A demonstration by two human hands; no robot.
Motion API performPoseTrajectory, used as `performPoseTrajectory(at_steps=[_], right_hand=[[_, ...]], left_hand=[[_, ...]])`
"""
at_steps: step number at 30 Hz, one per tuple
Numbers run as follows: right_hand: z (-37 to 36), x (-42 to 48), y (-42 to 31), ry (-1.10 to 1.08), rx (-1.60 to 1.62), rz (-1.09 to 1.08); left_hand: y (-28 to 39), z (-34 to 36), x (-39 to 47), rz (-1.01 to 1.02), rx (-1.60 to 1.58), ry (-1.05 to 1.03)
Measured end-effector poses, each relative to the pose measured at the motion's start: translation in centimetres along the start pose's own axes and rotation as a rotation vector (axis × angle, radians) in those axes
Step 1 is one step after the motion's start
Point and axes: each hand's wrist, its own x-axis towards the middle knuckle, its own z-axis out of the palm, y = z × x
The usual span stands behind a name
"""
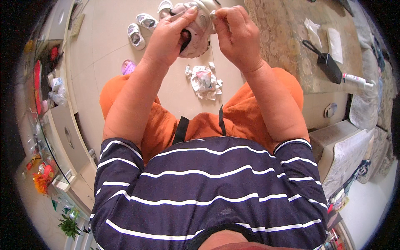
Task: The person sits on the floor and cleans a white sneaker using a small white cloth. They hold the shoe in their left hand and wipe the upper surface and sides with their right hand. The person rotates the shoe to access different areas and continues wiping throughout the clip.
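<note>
My left hand (pixel 167 39) grips a white and pale grey sneaker (pixel 203 29) with its thumb along the upper and fingers inside the dark-lined opening. The shoe is held in the air at the top of the view. Beside its right end, my right hand (pixel 239 37) pinches a small whitish wad (pixel 213 17) between thumb and bent fingers, against or very near the shoe. The wad's exact kind is too small to tell. Crumpled white tissues (pixel 204 82) lie in a heap on the floor below, between my knees, with a pink-marked wrapper among them.
White shoes (pixel 136 37) and a purple clog (pixel 128 67) stand on the tiled floor at the left. On the patterned table (pixel 278 56) to the right are a black box with a strap (pixel 329 68), a white bottle (pixel 356 80) and folded tissue (pixel 335 45). A cabinet (pixel 62 125) runs along the left.
</note>
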Motion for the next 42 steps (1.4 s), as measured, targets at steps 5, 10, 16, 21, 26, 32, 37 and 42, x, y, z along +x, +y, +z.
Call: performPoseTrajectory(at_steps=[5, 10, 16, 21, 26, 32, 37, 42], right_hand=[[-1.2, 2.0, -1.2, -0.002, 0.027, 0.131], [-2.1, 2.2, -0.6, -0.184, 0.026, 0.134], [-0.2, 0.2, 1.0, -0.131, -0.042, 0.009], [-0.1, -0.2, 0.4, -0.096, -0.036, -0.001], [-0.2, 0.7, -0.2, 0.039, 0.056, 0.08], [-2.1, 2.0, 0.6, -0.155, 0.186, 0.421], [-2.3, 2.0, 0.4, -0.193, 0.083, 0.272], [-3.4, 2.0, -0.7, -0.208, 0.21, 0.308]], left_hand=[[-4.0, 0.0, -2.0, 0.283, 0.448, -0.34], [-3.7, -0.4, -1.3, 0.486, 1.098, -0.263], [-1.9, -0.3, -0.7, -0.038, 0.151, -0.093], [-1.6, -1.0, 0.8, -0.093, -0.163, -0.007], [-1.4, -0.7, -0.3, 0.001, 0.067, -0.184], [-3.8, 0.5, -2.1, 0.523, 0.919, -0.389], [-4.6, -0.3, -1.0, 0.545, 1.012, -0.18], [-3.3, -0.5, 0.1, 0.59, 0.815, -0.235]])
